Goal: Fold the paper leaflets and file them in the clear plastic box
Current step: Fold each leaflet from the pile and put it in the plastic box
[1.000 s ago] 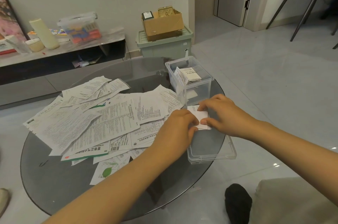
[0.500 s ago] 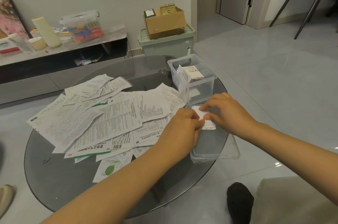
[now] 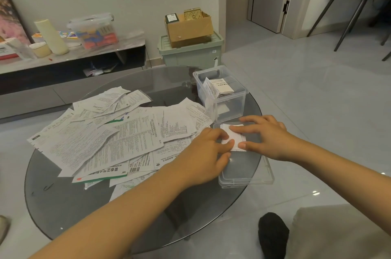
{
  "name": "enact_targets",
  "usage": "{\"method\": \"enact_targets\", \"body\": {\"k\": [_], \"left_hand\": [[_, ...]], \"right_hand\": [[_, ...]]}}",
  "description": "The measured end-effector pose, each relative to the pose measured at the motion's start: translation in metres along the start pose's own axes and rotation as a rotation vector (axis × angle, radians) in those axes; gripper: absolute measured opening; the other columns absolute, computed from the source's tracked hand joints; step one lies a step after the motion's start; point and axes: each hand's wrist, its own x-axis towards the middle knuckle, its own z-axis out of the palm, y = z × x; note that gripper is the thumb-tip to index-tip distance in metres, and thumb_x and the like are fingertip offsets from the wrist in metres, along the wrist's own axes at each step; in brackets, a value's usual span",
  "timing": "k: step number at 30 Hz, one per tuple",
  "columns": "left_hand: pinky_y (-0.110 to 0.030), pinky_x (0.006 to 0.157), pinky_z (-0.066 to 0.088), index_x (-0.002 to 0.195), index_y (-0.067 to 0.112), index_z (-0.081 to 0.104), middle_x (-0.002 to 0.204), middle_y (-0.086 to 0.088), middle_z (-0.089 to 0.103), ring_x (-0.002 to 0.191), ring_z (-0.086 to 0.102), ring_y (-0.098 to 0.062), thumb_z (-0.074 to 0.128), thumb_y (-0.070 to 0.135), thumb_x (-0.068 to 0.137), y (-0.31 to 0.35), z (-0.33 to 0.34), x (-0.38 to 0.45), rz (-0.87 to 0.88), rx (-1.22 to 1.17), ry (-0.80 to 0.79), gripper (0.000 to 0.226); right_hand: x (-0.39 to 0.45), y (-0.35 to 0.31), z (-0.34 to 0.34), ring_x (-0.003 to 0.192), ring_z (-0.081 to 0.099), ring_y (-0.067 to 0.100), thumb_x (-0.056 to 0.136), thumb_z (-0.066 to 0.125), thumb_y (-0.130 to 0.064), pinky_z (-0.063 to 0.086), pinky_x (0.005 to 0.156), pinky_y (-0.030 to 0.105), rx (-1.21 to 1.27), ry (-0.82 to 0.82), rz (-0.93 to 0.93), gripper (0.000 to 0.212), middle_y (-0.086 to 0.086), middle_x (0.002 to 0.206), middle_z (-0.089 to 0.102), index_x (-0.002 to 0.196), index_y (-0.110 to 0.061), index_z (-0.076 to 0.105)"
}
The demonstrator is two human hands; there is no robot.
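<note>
A small folded white leaflet [image 3: 235,136] lies on the clear plastic lid [image 3: 246,175] at the right side of the round glass table [image 3: 63,205]. My left hand [image 3: 204,154] pinches the leaflet's left edge with curled fingers. From the right, my right hand [image 3: 267,137] presses straight fingers flat on the leaflet. Just behind the lid stands the clear plastic box [image 3: 222,100], open, with folded leaflets upright in its left part. A loose pile of unfolded leaflets [image 3: 114,133] covers the table's left and middle.
A dark sock-clad foot [image 3: 273,235] and a pale cushion [image 3: 338,233] sit below the table's right edge. Behind the table are a green storage bin [image 3: 190,53] carrying a cardboard box [image 3: 189,28], and a low shelf [image 3: 72,57] with containers. A chair [image 3: 355,4] stands far right.
My right hand has flattened its fingers over the leaflet, which now lies pressed on the lid. My left hand stays at the leaflet's left edge.
</note>
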Motion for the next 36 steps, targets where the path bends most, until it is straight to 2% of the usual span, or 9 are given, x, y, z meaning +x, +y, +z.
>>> {"method": "enact_targets", "body": {"k": [4,6,11,16,24,27,30,33,36], "left_hand": [[-0.016,0.105,0.026,0.131,0.020,0.057,0.143,0.008,0.039,0.129,0.031,-0.005,0.044,0.030,0.098,-0.008,-0.004,-0.001,-0.029,-0.060,-0.054,0.037],[-0.019,0.106,0.030,0.129,0.022,0.059,0.143,0.010,0.042,0.129,0.034,-0.004,0.045,0.030,0.098,-0.011,-0.004,-0.002,-0.046,-0.099,-0.054,0.035],[-0.020,0.108,0.028,0.128,0.021,0.059,0.141,0.008,0.047,0.130,0.036,-0.007,0.051,0.024,0.095,-0.007,0.000,-0.004,-0.069,-0.175,0.072,0.034],[-0.026,0.110,0.031,0.128,0.024,0.059,0.141,0.009,0.047,0.130,0.036,-0.006,0.052,0.023,0.094,-0.005,0.001,-0.004,-0.057,-0.201,0.167,0.035],[-0.014,0.100,0.032,0.113,0.022,0.068,0.130,0.009,0.055,0.122,0.041,-0.002,0.047,0.028,0.087,0.001,-0.003,-0.009,-0.005,-0.204,0.294,0.035],[-0.012,0.097,0.032,0.110,0.021,0.070,0.127,0.008,0.056,0.120,0.041,-0.002,0.048,0.026,0.086,0.007,-0.004,-0.010,0.008,-0.199,0.308,0.033],[-0.003,0.094,0.026,0.112,0.022,0.068,0.129,0.008,0.053,0.119,0.039,0.000,0.051,0.024,0.089,0.011,-0.004,-0.010,0.016,-0.168,0.287,0.029],[0.003,0.090,0.023,0.114,0.023,0.067,0.131,0.009,0.049,0.120,0.038,0.001,0.054,0.019,0.092,0.016,-0.003,-0.011,-0.001,-0.171,0.283,0.026],[0.005,0.090,0.020,0.114,0.024,0.067,0.132,0.008,0.049,0.121,0.038,-0.001,0.053,0.020,0.091,0.021,-0.003,-0.011,-0.009,-0.175,0.308,0.027]], "right_hand": [[0.003,-0.003,-0.004,0.138,0.015,0.018,0.090,0.053,-0.046,0.015,0.111,0.039,0.019,-0.047,0.031,0.048,-0.015,0.151,0.024,0.136,-0.049,0.037],[0.003,-0.004,-0.005,0.139,0.014,0.019,0.090,0.054,-0.046,0.016,0.110,0.039,0.018,-0.052,0.037,0.049,-0.014,0.151,0.023,0.135,-0.049,0.037],[0.004,-0.006,-0.010,0.139,0.012,0.019,0.091,0.056,-0.036,0.014,0.111,0.037,0.040,0.019,-0.019,0.050,-0.014,0.152,0.021,0.136,-0.047,0.038],[0.001,-0.003,-0.018,0.139,0.013,0.018,0.090,0.057,-0.037,0.017,0.113,0.040,0.088,0.027,-0.023,0.053,-0.014,0.152,0.023,0.138,-0.045,0.035],[-0.012,-0.012,-0.021,0.133,0.023,0.014,0.087,0.063,-0.033,0.021,0.110,0.032,0.147,0.219,-0.102,0.051,-0.012,0.146,0.035,0.134,-0.039,0.044],[-0.015,-0.011,-0.020,0.131,0.028,0.014,0.085,0.066,-0.032,0.024,0.104,0.026,0.155,0.240,-0.094,0.054,-0.010,0.142,0.041,0.135,-0.035,0.046],[-0.017,-0.005,-0.015,0.124,0.040,0.015,0.085,0.066,-0.028,0.035,0.098,0.025,0.192,0.212,-0.045,0.054,-0.005,0.137,0.047,0.135,-0.030,0.046],[-0.020,0.001,-0.010,0.104,0.051,0.012,0.086,0.066,-0.020,0.040,0.088,0.021,0.219,0.202,0.019,0.051,-0.001,0.131,0.052,0.134,-0.025,0.050],[-0.022,0.004,-0.009,0.088,0.053,0.013,0.087,0.063,-0.015,0.042,0.076,0.021,0.241,0.259,0.057,0.031,-0.003,0.111,0.060,0.118,-0.019,0.064]]}}
